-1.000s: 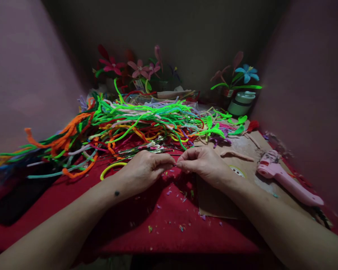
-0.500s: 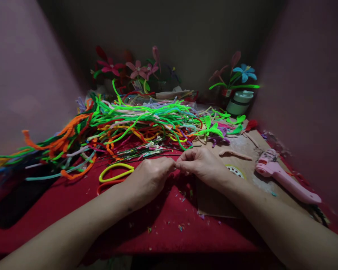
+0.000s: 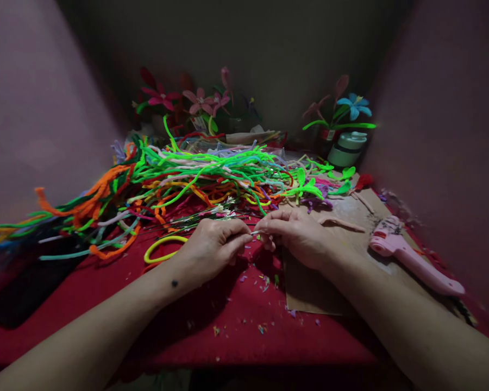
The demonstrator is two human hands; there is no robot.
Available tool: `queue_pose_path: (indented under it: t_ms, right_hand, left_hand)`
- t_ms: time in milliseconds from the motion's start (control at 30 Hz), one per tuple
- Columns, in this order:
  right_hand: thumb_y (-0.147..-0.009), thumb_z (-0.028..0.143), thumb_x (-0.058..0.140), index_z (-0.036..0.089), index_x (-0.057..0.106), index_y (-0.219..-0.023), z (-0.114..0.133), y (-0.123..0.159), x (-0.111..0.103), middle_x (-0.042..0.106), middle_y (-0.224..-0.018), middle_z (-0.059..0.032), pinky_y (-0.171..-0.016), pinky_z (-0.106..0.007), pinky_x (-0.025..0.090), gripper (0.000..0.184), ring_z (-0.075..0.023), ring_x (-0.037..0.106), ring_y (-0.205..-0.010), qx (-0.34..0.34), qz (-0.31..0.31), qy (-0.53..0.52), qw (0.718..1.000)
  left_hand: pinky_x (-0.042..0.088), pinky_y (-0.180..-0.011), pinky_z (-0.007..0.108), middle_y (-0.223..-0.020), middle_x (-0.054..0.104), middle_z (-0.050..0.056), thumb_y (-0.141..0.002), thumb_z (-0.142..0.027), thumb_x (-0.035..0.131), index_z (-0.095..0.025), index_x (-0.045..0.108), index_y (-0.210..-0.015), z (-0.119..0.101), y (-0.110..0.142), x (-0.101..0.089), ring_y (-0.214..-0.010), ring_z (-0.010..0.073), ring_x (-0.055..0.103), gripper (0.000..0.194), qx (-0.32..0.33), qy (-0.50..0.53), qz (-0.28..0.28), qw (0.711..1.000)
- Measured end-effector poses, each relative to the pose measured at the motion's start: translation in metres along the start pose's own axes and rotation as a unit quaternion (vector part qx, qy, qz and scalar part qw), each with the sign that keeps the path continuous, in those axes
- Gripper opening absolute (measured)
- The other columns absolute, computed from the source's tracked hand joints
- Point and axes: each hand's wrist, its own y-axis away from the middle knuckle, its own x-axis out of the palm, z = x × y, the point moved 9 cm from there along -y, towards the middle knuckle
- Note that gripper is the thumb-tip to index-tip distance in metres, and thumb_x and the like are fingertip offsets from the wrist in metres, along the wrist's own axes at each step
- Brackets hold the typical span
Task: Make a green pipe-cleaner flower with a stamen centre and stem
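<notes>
At the near side of the desk (image 3: pixel 293 347), coloured scraps (image 3: pixel 262 329) are lying to the left of the cardboard (image 3: pixel 309 298). The left hand (image 3: pixel 218 244) is staying well left of the cardboard, its thumb and forefinger pinching narrowly around a small pale bit (image 3: pixel 255 233). The right hand (image 3: pixel 293 236), reaching across the cardboard, is closing its fingertips on the other end. The pale bit is sitting just left of the cardboard's left edge, held above the red cloth, mostly hidden by fingers.

Half a second ago the hands were pressing together and hiding it; now its middle is showing, and the right hand's lower fingers are hanging looser. That is suggesting a shift of grip, with both hands sharing the bit.

A yellow handle (image 3: pixel 148 252) is lying farther left of the cardboard, now partly covered again by the left wrist. A pink tool (image 3: pixel 415 260) is resting at the cardboard's right side. Beyond its far left corner, fuzzy sticks (image 3: pixel 224 163) are heaping up; behind it a jar (image 3: pixel 346 149) is standing.
</notes>
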Motion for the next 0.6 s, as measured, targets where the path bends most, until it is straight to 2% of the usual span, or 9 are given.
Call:
queue_pose_path:
  t_ms: [133,233,367,600]
  right_hand:
    - [-0.067,0.035,0.068,0.014,0.061,-0.066,0.000,0.001,0.001,0.057,-0.056,0.0005,-0.051,-0.024,0.037,0.022,-0.0091,0.049,-0.048,0.019,-0.006,-0.005,1.000]
    - [-0.060,0.028,0.073,0.014,0.063,-0.075,0.004,0.003,0.000,0.058,-0.059,0.0015,-0.052,-0.024,0.038,0.022,-0.0090,0.049,-0.050,0.019,-0.024,0.035,0.999]
    - [-0.066,0.022,0.064,0.014,0.063,-0.067,0.010,0.004,-0.002,0.054,-0.053,0.0025,-0.050,-0.023,0.035,0.008,-0.0085,0.045,-0.049,-0.002,-0.048,0.093,0.994]
    - [-0.068,0.019,0.058,0.014,0.061,-0.060,0.011,0.003,0.000,0.052,-0.050,0.0033,-0.050,-0.023,0.032,0.010,-0.0079,0.042,-0.048,-0.004,-0.036,0.101,0.994]
  left_hand:
    - [0.034,-0.050,0.018,-0.052,0.054,-0.003,-0.084,-0.026,0.048,-0.013,0.065,-0.070,0.002,0.000,0.000,-0.048,0.0074,0.046,0.025,-0.011,0.032,-0.001,0.999]
    - [0.035,-0.048,0.018,-0.050,0.054,-0.003,-0.084,-0.027,0.048,-0.014,0.065,-0.071,0.004,0.000,0.001,-0.046,0.0073,0.047,0.025,-0.032,0.060,0.008,0.998]
    - [0.035,-0.046,0.017,-0.048,0.053,-0.004,-0.082,-0.025,0.049,-0.014,0.065,-0.070,0.007,0.001,0.003,-0.044,0.0071,0.047,0.023,-0.066,0.092,0.018,0.993]
    - [0.028,-0.035,0.015,-0.043,0.049,-0.005,-0.080,-0.026,0.051,-0.014,0.062,-0.069,0.013,0.003,0.010,-0.034,0.0049,0.038,0.020,-0.143,0.182,0.044,0.972]
